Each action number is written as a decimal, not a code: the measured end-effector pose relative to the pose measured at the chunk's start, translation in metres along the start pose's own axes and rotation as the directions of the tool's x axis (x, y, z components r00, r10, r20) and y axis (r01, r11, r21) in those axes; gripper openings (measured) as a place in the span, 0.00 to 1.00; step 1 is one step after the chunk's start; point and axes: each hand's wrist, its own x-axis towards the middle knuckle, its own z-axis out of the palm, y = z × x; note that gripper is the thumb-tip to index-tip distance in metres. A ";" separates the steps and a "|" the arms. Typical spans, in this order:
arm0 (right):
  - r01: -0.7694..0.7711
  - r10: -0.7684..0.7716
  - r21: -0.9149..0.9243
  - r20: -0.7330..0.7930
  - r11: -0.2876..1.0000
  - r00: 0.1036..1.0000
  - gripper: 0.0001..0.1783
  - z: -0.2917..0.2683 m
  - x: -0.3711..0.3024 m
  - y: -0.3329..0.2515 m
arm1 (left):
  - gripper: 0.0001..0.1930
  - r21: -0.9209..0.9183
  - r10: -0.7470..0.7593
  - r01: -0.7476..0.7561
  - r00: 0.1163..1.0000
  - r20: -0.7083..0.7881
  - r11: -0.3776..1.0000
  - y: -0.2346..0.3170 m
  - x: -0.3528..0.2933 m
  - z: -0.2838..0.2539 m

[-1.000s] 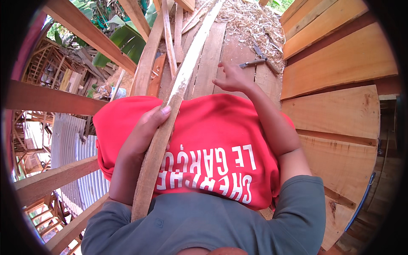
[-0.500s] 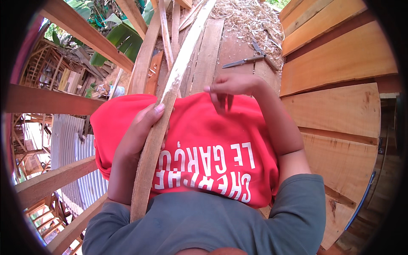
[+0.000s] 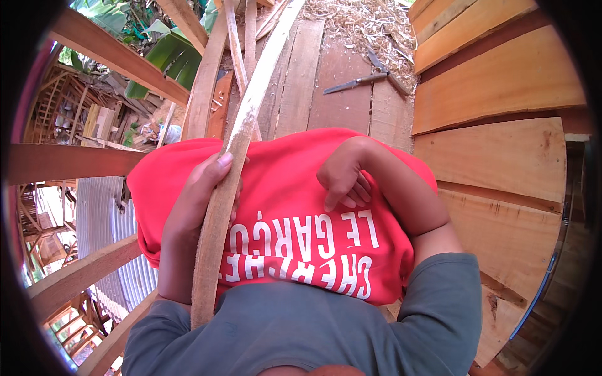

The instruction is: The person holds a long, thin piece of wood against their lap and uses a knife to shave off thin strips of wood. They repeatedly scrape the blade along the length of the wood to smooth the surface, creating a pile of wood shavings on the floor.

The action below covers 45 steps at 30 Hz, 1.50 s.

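A long, narrow strip of wood (image 3: 211, 241) runs upward from my chest across my lap, its far part pale and bright, its near end rough and brown. My left hand (image 3: 210, 182) is wrapped round it, thumb on top and fingertips at its right edge. Red cloth (image 3: 282, 169) with white lettering covers my lap. Over its right part, my right hand (image 3: 343, 177) bends down at the wrist, fingers loosely curled and slightly apart, with no object visible in them. Whether the fingertips touch the cloth I cannot tell. Beyond it lies a dark knife-like blade tool (image 3: 354, 83) on the boards.
Curly wood shavings (image 3: 360, 25) are heaped at the far end of the plank floor (image 3: 342, 109). Stacked boards (image 3: 495, 156) form a wall on my right. Wooden rails (image 3: 81, 156) stand at left, with corrugated metal sheet (image 3: 97, 207) beyond. Thin strips (image 3: 237, 53) lie ahead.
My right hand has swung toward me, from the far edge of the red cloth down over its right part. My left hand still grips the wood strip, which has barely shifted.
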 end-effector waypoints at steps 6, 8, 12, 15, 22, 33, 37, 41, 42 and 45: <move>-0.118 0.117 0.054 -0.763 0.992 0.636 0.27 -0.020 -0.018 0.061 | 0.26 -0.004 -0.011 0.011 1.000 0.005 1.000 0.000 -0.003 0.002; 0.003 0.110 0.260 -0.417 0.966 0.902 0.29 -0.018 -0.053 0.036 | 0.26 -0.011 0.009 -0.009 1.000 0.008 1.000 0.002 -0.001 0.001; -0.012 0.021 0.145 -0.058 0.989 0.998 0.30 -0.009 -0.010 0.023 | 0.26 -0.006 -0.003 0.003 0.999 0.036 1.000 -0.001 0.003 -0.003; -0.121 -0.005 -0.079 -0.855 0.989 0.519 0.37 -0.028 0.020 0.065 | 0.27 -0.002 0.022 -0.022 0.999 0.038 1.000 -0.002 0.000 -0.001; -0.285 0.013 -0.274 -0.698 0.918 0.716 0.47 0.002 0.011 0.074 | 0.27 -0.012 0.012 -0.012 0.998 0.063 1.000 -0.001 0.002 -0.005; 0.736 -0.733 0.181 -0.100 0.652 0.673 0.27 -0.004 0.044 0.005 | 0.27 0.014 -0.004 0.004 0.999 0.040 1.000 -0.001 0.006 -0.005; 0.298 -0.078 -0.034 -0.987 0.954 0.138 0.24 -0.040 0.090 0.039 | 0.27 0.023 0.000 0.000 1.000 0.025 1.000 0.000 0.002 0.001; -0.069 0.009 -0.045 -0.768 0.997 0.640 0.22 -0.049 0.048 0.047 | 0.26 0.008 -0.014 0.014 1.000 0.010 1.000 0.000 0.001 -0.001; -0.066 -0.040 -0.125 -0.692 0.990 0.720 0.23 -0.039 0.054 0.046 | 0.26 0.010 -0.023 0.023 1.000 0.011 1.000 0.000 0.001 -0.001; -0.065 -0.050 -0.230 -0.462 0.971 0.885 0.24 -0.018 0.074 0.042 | 0.25 0.021 -0.017 0.016 0.999 0.028 1.000 0.000 0.003 0.000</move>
